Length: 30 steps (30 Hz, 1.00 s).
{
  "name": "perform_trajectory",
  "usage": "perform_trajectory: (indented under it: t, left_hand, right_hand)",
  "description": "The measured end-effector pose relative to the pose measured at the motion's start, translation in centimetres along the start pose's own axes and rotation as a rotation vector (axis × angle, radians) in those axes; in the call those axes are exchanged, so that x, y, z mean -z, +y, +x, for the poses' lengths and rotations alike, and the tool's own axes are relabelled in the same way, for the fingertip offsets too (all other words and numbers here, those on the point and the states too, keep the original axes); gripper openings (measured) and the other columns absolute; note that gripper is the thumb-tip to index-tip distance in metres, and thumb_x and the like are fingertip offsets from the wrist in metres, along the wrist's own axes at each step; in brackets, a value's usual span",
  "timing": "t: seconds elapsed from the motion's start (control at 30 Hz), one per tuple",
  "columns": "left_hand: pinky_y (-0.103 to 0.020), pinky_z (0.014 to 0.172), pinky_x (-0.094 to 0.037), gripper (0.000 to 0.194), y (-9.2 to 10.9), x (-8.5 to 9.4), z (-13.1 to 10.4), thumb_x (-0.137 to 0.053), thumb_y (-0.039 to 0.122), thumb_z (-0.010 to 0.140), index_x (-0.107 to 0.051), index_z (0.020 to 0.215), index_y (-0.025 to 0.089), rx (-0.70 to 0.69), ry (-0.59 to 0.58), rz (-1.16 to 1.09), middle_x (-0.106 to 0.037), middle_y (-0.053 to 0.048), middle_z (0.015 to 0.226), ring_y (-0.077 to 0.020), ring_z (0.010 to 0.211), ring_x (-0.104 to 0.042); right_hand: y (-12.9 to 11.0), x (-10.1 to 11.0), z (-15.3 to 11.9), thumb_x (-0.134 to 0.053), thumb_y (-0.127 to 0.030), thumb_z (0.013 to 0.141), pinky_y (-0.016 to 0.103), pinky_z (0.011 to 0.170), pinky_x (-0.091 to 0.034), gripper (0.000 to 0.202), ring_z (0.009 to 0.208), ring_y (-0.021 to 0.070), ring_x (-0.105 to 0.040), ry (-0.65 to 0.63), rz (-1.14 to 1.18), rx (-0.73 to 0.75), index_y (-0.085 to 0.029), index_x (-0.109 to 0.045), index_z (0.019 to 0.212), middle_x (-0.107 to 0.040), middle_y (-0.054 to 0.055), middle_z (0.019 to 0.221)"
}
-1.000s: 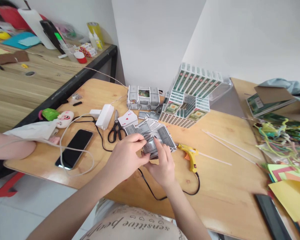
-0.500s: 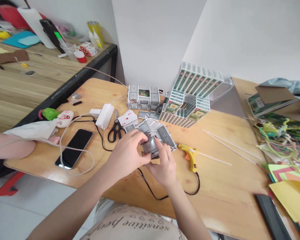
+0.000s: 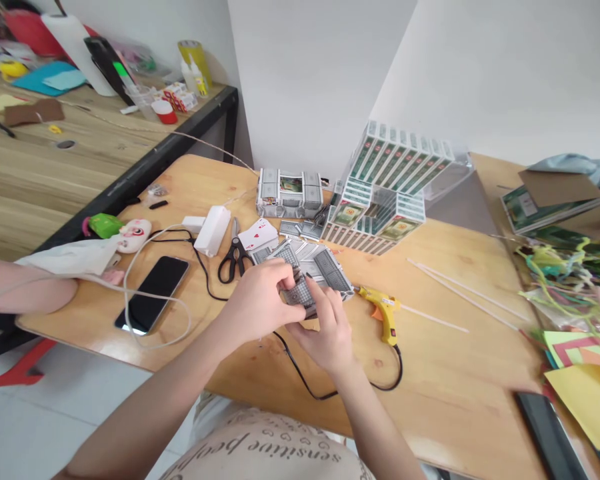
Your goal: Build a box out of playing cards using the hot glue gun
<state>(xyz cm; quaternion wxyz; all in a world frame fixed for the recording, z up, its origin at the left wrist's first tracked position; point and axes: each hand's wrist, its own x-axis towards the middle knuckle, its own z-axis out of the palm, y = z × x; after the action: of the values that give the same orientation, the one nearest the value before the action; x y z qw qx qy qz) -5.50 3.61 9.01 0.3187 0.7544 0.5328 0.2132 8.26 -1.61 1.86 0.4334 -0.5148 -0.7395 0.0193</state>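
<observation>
My left hand (image 3: 257, 303) and my right hand (image 3: 327, 330) meet over the wooden table (image 3: 460, 373), both pinching a small folded piece of grey-patterned playing cards (image 3: 300, 293). Loose playing cards (image 3: 325, 263) lie spread just behind it, some face up with red pips (image 3: 257, 235). Black scissors (image 3: 234, 257) lie to the left of my left hand. A yellow glue gun (image 3: 383, 312) rests to the right of my right hand, its black cord looping under my wrists.
A structure of green card boxes (image 3: 385, 193) and a smaller card block (image 3: 290, 190) stand at the back. A phone (image 3: 153, 293), white charger (image 3: 211, 230) and cable lie left. Glue sticks (image 3: 455, 300), coloured paper (image 3: 585, 373) and another person's arm (image 3: 25, 293) lie at the sides.
The view has shifted slightly. My hands keep working the folded card piece, with my left fingers pressing a little lower on it.
</observation>
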Motion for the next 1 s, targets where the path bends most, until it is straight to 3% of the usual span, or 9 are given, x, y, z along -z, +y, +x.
perform_trajectory:
  t: [0.27,0.5,0.77,1.0]
  left_hand:
    - [-0.027,0.057,-0.037,0.009,1.2,0.7,-0.7,-0.061,0.018,0.065,-0.053,0.070,0.018,-0.044,0.006,0.147,-0.050,0.002,0.072,-0.0122,0.062,-0.047]
    - [-0.025,0.052,-0.034,0.021,0.9,1.2,0.1,-0.066,0.024,0.063,-0.046,0.060,0.019,-0.178,0.008,0.211,-0.045,0.004,0.062,-0.0120,0.058,-0.046]
    - [-0.027,0.054,-0.034,0.022,1.1,1.2,0.6,-0.064,0.021,0.061,-0.044,0.054,0.018,-0.166,-0.044,0.265,-0.048,0.002,0.062,-0.0129,0.060,-0.046]
    - [-0.027,0.054,-0.035,0.020,1.3,1.1,0.5,-0.063,0.019,0.065,-0.046,0.053,0.018,-0.238,-0.009,0.308,-0.047,0.003,0.060,-0.0125,0.059,-0.046]
  right_hand:
    - [-0.2,0.2,0.4,-0.054,-0.023,0.084,0.039,0.076,-0.055,0.058,0.085,0.0232,-0.062,0.038,-0.050,-0.025,-0.020,-0.035,0.139,-0.063,0.009,0.094]
    - [-0.3,0.2,0.4,-0.059,-0.033,0.085,0.039,0.073,-0.055,0.058,0.079,0.0224,-0.060,0.016,-0.005,-0.017,-0.019,-0.038,0.137,-0.060,0.008,0.087]
    - [-0.3,0.1,0.5,-0.056,-0.029,0.086,0.038,0.070,-0.054,0.054,0.071,0.0204,-0.057,0.019,-0.001,0.009,-0.018,-0.038,0.136,-0.058,0.006,0.082]
    - [-0.2,0.1,0.4,-0.058,-0.029,0.085,0.039,0.069,-0.055,0.056,0.072,0.0215,-0.060,0.028,-0.009,-0.022,-0.019,-0.040,0.136,-0.060,0.006,0.083]
